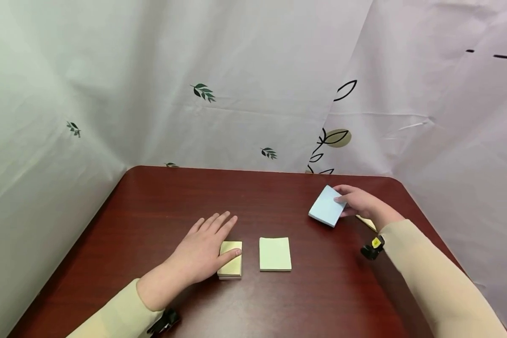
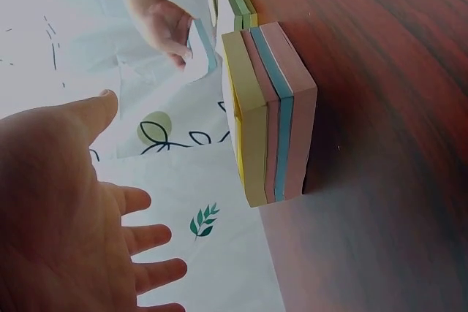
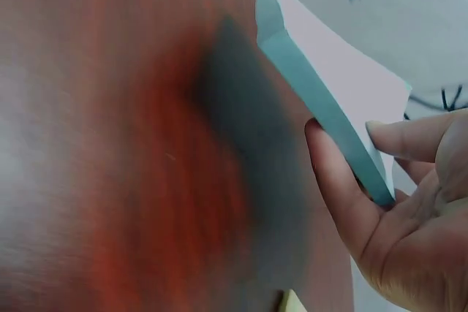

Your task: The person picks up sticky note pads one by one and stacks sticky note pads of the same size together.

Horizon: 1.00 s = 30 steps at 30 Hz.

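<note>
My right hand (image 1: 359,202) grips a light blue sticky note pad (image 1: 326,206) at its right side, the thumb on its upper face. In the right wrist view the pad (image 3: 336,56) is tilted above the table, its shadow below. My left hand (image 1: 196,251) is spread with straight fingers beside a stack of note pads (image 1: 230,267), its thumb overlapping the yellow top in the head view. The left wrist view shows yellow, pink and blue layers in that stack (image 2: 267,122). Between the hands sits a pale green-topped stack of pads (image 1: 275,254).
Partly hidden under the right forearm lies a yellowish pad (image 1: 366,222). Everything stands on a dark red wooden table (image 1: 186,188) with rounded far corners. White curtains (image 1: 245,84) with leaf prints hang round its back and sides.
</note>
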### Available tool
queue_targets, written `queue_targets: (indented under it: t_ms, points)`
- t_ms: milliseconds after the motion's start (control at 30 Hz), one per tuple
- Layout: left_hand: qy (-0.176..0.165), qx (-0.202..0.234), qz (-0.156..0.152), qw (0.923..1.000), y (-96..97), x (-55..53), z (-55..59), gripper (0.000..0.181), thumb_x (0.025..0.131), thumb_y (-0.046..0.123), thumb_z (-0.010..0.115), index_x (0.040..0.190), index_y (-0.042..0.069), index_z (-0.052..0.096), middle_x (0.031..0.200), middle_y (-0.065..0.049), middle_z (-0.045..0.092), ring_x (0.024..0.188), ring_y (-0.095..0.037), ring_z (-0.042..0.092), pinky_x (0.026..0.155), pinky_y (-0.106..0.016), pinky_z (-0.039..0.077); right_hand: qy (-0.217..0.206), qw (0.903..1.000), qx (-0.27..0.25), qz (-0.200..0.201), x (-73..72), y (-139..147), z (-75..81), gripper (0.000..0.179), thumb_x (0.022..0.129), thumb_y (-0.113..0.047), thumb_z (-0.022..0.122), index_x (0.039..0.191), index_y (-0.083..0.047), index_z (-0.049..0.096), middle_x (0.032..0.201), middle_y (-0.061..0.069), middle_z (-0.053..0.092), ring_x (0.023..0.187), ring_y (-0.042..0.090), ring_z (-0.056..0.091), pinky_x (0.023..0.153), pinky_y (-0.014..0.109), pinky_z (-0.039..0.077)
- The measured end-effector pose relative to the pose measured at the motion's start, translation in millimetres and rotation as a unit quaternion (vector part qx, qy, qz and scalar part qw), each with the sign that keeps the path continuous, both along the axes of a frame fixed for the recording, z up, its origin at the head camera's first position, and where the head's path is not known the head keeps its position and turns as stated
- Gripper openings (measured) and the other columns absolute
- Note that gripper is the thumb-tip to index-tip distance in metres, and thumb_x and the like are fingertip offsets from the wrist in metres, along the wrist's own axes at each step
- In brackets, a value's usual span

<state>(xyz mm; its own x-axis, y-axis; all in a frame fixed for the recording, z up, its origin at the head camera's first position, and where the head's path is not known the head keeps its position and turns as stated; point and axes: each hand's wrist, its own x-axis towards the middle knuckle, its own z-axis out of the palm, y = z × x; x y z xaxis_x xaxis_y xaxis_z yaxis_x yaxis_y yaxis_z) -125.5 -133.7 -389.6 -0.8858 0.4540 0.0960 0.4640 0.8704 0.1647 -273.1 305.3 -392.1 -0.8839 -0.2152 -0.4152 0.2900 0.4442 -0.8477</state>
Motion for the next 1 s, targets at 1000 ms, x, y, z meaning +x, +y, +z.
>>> queue_targets:
  t_ms: [1000]
  points:
    - [-0.006,0.005,0.013,0.9999,-3.2,0.7,1.5,0.08,0.094,0.065,0.049,0.156,0.018,0.032,0.16,-0.009,0.029,0.146,-0.033,0.028,0.115,-0.055,0.021,0.161,0.9393,0.226,0.202,80.6,-70,-12.0,0.019,0.093,-0.001,0.06,0.108,-0.012,0.065,0.097,0.001,0.061,0.085,0.017,0.055,0.073,0.034,0.047]
